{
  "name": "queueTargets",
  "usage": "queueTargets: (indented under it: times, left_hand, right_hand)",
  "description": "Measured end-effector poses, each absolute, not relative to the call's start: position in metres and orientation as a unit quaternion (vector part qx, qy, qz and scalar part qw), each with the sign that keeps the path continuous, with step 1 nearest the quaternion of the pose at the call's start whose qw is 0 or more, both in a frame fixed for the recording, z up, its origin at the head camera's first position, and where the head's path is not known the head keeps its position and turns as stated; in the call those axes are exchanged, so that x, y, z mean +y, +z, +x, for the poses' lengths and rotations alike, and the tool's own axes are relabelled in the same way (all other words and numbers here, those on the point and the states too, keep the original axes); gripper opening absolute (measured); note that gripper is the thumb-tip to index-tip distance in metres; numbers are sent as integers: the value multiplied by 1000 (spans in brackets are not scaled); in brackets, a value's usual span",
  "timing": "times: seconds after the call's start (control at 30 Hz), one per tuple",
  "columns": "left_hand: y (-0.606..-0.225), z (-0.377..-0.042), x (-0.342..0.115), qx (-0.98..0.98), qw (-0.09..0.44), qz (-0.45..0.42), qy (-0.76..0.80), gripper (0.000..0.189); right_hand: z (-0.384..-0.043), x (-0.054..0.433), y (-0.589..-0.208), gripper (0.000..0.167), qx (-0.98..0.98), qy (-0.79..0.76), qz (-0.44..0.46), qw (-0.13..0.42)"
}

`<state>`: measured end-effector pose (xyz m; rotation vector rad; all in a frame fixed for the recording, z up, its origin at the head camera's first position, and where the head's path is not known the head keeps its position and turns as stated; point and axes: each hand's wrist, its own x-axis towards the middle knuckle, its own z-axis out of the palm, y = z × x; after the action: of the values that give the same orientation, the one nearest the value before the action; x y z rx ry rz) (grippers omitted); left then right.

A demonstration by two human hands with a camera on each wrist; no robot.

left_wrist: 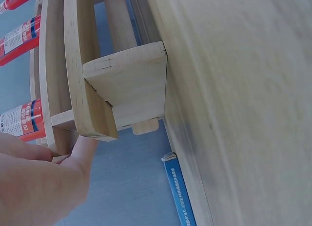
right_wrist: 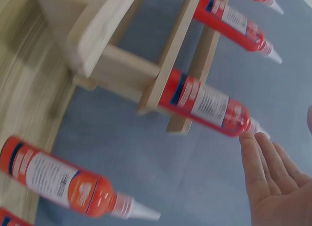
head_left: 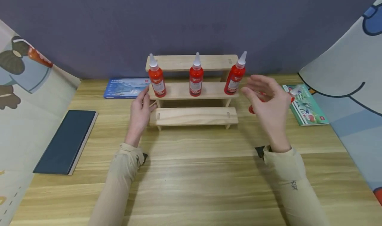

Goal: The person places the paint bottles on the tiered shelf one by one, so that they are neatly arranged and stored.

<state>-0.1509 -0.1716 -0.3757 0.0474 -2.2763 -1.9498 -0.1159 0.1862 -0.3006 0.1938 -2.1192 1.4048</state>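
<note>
A three-step wooden rack (head_left: 194,116) stands on the table. Three red squeeze bottles with white cone nozzles are upright on its middle step: a left bottle (head_left: 157,81), a middle bottle (head_left: 195,81) and a right bottle (head_left: 235,78). My left hand (head_left: 141,111) grips the rack's left end at the middle step, close by the left bottle. Just right of the right bottle, my right hand (head_left: 270,101) is held up with relaxed fingers and nothing in them. Behind it are more red bottles, partly hidden; one (right_wrist: 58,179) shows fully in the right wrist view.
A blue flat box (head_left: 126,87) lies behind the left hand. Left of it is a dark notebook (head_left: 65,141). On the right lies a green book (head_left: 310,108). A grey-blue wall (head_left: 191,20) rises directly behind the rack.
</note>
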Motion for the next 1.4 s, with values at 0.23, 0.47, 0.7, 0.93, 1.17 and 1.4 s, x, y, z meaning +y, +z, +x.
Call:
queueTargets:
  times: [0.23,0.47,0.7,0.93,1.17,1.4]
  left_hand:
    - [-375,-150,-172,-758,71,15,-648,49]
    - [-374,-151,-172,-759,68,14,-648,49]
    - [-375,-152,-171,-758,67,15,-649,49]
    - [-376,-151,-172,-757,69,12,-649,49]
    - [-376,-151,-172,-756,67,13,-651,49]
    - [-375,-151,-172,-758,69,10,-649,49]
  right_hand:
    - [-117,208,-306,35,-817,500,27,286]
    - [-116,225,-312,40,-830,478,-2,285]
    - [-116,242,-317,43,-825,486,-38,287]
    - [-121,259,-330,51,-840,467,-75,265]
    - [-127,272,-343,70,-886,411,-86,197]
    - [-136,280,-360,77,-893,419,-72,147]
